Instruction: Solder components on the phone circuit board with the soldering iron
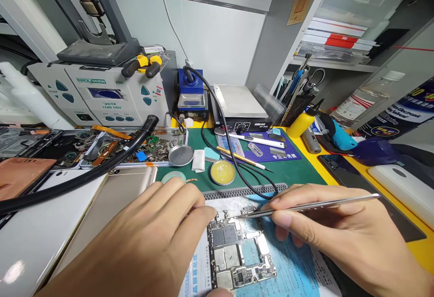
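Observation:
A phone circuit board (231, 261) lies on a blue and white printed sheet (291, 261) in front of me. My left hand (162, 229) is closed along the board's left side, with the index fingertip at its upper left corner and a bit of the thumb showing at the bottom edge. Metal tweezers (322, 202) are pinched between the thumb and fingers of my right hand (335, 229). Their tips point left and reach the upper part of the board. Whether anything sits between the tips is too small to tell.
Behind the board are an open tin of yellow paste (223, 172), a metal lid (181, 155) and a black cable (233, 152). A hot-air station (105, 93) with its black hose (101, 170) stands left. A heating plate (237, 100) is behind; a yellow bottle (301, 123) stands right.

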The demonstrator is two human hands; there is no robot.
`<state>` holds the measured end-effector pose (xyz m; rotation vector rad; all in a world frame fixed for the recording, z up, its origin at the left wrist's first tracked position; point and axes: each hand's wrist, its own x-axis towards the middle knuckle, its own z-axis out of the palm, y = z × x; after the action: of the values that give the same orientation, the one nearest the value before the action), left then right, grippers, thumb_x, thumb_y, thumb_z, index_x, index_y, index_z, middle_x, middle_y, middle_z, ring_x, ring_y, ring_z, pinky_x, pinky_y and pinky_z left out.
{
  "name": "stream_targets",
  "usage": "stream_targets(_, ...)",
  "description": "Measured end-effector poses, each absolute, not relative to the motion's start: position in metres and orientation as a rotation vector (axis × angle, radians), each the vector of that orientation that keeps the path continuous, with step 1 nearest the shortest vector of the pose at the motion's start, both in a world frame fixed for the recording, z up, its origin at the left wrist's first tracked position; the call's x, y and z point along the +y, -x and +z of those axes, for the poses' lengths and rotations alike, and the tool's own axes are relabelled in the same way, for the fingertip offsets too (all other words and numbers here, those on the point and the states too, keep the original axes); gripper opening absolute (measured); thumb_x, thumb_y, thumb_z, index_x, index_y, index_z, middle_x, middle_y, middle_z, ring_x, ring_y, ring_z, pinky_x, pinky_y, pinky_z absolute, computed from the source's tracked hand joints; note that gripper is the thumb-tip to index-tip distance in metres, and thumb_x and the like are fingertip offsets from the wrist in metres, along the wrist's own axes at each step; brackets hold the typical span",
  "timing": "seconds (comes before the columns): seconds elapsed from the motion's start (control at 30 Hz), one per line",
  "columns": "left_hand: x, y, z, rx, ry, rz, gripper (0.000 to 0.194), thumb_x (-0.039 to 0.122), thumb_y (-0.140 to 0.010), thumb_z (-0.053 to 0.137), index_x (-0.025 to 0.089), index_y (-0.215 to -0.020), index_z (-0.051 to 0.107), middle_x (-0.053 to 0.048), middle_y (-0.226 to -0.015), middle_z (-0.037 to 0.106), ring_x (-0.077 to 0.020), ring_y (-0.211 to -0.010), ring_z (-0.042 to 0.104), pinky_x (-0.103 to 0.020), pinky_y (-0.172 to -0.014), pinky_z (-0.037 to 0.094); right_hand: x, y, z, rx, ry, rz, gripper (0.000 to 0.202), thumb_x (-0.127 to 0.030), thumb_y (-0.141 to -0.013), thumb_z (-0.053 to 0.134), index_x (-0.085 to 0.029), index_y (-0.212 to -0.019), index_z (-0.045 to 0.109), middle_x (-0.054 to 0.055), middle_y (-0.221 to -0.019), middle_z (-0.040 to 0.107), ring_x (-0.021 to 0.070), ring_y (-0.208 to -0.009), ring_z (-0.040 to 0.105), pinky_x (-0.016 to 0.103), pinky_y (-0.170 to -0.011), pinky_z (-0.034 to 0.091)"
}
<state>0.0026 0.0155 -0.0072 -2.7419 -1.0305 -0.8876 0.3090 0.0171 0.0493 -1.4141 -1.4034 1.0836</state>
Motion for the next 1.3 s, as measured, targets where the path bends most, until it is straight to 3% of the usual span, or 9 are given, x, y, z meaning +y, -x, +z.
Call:
stream_targets(0.27, 0.014, -0.002, -0.005, -1.046, 2.746, -0.873, 0.030, 0.044, -0.098, 0.084, 0.029, -0.121, 0.070, -0.003, -0.116, 0.081, -0.0306, -0.096, 0.075, -0.049, -0.085, 0.053, 0.018, -0.309, 0.058, -1.230, 1.502, 1.226, 0.030, -0.045, -0.066, 0.130, -0.034, -0.081, 0.105, 0.001, -0.062, 0.082, 0.0168, -0.055, 0.068, 0.024, -0.054, 0.064)
stream_targets(0.53, 0.016, -0.004, -0.005, -1.061, 2.752, -0.874, 0.032, 0.041, -0.095, 0.087, 0.029, -0.120, 0.073, -0.002, -0.116, 0.082, -0.0289, -0.095, 0.075, -0.049, -0.084, 0.055, 0.016, -0.310, 0.048, -1.463, 1.350, 1.054, 0.025, -0.054, -0.078, 0.127, -0.041, -0.082, 0.106, 0.003, -0.087, 0.099, 0.0235, -0.079, 0.088, 0.027, -0.074, 0.074)
stream_targets(0.73, 0.016, -0.002, -0.007, -1.060, 2.772, -0.863, 0.032, 0.045, -0.098, 0.085, 0.029, -0.123, 0.073, -0.002, -0.116, 0.082, -0.0294, -0.094, 0.075, -0.051, -0.084, 0.055, 0.016, -0.309, 0.047, -1.487, 1.342, 1.027, 0.025, -0.058, -0.083, 0.124, -0.041, -0.082, 0.106, 0.003, -0.086, 0.098, 0.0217, -0.076, 0.088, 0.027, -0.072, 0.073)
stream_targets(1.13, 0.016, -0.004, -0.005, -1.071, 2.762, -0.855, 0.029, 0.044, -0.097, 0.087, 0.030, -0.118, 0.073, -0.002, -0.117, 0.083, -0.0302, -0.095, 0.075, -0.050, -0.086, 0.056, 0.019, -0.317, 0.045, -1.599, 1.268, 0.990, 0.012, -0.045, -0.091, 0.121, -0.042, -0.091, 0.108, 0.003, -0.088, 0.101, 0.0246, -0.075, 0.094, 0.028, -0.070, 0.079)
stream_targets(1.3, 0.016, -0.002, -0.006, -1.043, 2.731, -0.874, 0.028, 0.046, -0.100, 0.085, 0.030, -0.119, 0.072, -0.003, -0.116, 0.082, -0.0310, -0.096, 0.077, -0.049, -0.084, 0.054, 0.019, -0.314, 0.045, -1.555, 1.293, 1.002, 0.016, -0.047, -0.086, 0.123, -0.041, -0.087, 0.108, 0.003, -0.086, 0.099, 0.0238, -0.074, 0.091, 0.027, -0.069, 0.077)
